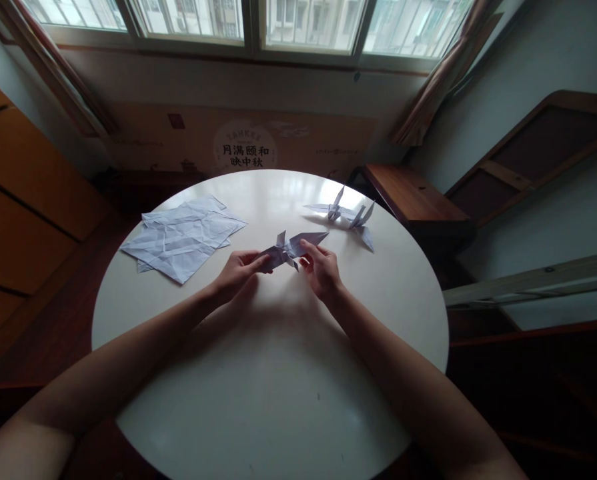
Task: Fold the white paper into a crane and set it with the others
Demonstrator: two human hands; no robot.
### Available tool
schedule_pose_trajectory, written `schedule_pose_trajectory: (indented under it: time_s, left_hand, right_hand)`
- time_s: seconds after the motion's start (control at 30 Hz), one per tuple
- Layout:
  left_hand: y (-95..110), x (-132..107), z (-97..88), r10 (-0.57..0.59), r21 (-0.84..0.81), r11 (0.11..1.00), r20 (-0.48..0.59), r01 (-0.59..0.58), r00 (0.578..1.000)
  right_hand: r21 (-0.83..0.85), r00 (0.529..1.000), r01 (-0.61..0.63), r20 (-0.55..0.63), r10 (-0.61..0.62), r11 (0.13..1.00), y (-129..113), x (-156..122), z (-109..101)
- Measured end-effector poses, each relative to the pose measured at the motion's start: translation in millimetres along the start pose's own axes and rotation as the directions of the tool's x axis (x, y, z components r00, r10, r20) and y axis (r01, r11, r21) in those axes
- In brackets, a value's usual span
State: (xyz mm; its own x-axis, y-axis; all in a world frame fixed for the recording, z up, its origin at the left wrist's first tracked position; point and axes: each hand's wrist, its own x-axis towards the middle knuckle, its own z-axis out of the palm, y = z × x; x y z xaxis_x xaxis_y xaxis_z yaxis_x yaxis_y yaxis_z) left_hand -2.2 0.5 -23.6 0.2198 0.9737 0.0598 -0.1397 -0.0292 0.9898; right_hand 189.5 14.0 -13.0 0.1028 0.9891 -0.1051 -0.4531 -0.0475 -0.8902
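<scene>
- left hand (pixel 235 272) is pinching the left tip of a half-folded white paper crane (pixel 291 249), fingers closed on the paper, held just above the round white counter (pixel 258 373).
- right hand (pixel 321 270) grips the same paper crane from the right side, thumb and fingers clamped on its lower edge under the wide pointed wing.
- the crane sits between both hands, roughly mid-counter, a bit toward the far half. one small point sticks up, the big flap points right.
- to the left, near the counter's left rim, there's a loose pile of creased white paper sheets (pixel 181 237), well apart from the left hand. its left corner comes close to the edge.
- two finished white paper cranes (pixel 348 217) sit beyond the right hand toward the far right rim, touching or nearly touching each other, can't tell which.
- plenty of bare counter on the near side, between and under both forearms all the way to the near edge.
- a brown wooden side table (pixel 413 200) stands just off the counter's right rim, so that side's tight.
- far edge of the counter is open, with a window wall behind.
</scene>
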Motion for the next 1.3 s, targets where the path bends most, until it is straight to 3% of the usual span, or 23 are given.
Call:
schedule_pose_trajectory:
  time_s: [0.27, 0.47, 0.73, 0.87, 0.97, 1.1, 1.3]
  left_hand:
    - [11, -3, 3.4, 0.011, 0.114, 0.993, -0.008, -0.010, 1.000]
    - [13, -3, 3.4, 0.026, 0.135, 0.991, -0.011, -0.025, 1.000]
    - [15, -2, 2.4, 0.227, 0.182, 0.958, -0.002, -0.222, 0.974]
    - [12, 1, 0.7, 0.170, 0.175, 0.972, -0.053, -0.158, 0.984]
    - [9, 4, -3.3, 0.124, 0.136, 0.985, -0.116, -0.107, 0.986]
    - [10, 8, -9.7, 0.128, 0.154, 0.982, -0.148, -0.105, 0.981]
    - [14, 11, -15.4, 0.139, 0.186, 0.978, -0.222, -0.098, 0.965]
  right_hand:
    - [-0.104, 0.991, 0.065, 0.124, -0.052, 0.993, 7, 5, -5]
    - [-0.103, 0.992, 0.118, 0.063, -0.112, 0.988, 8, 7, -7]
    - [-0.086, 0.981, 0.164, 0.121, -0.153, 0.983, 3, 8, -7]
    - [-0.102, 0.975, 0.188, 0.143, -0.173, 0.977, -3, 9, -8]
    - [-0.059, 0.983, 0.162, 0.098, -0.156, 0.985, -11, 13, -11]
    - [0.080, 0.996, 0.057, -0.073, -0.051, 0.995, -26, 21, -19]
    - [0.243, 0.947, -0.019, -0.307, 0.096, 0.970, -47, 41, -47]
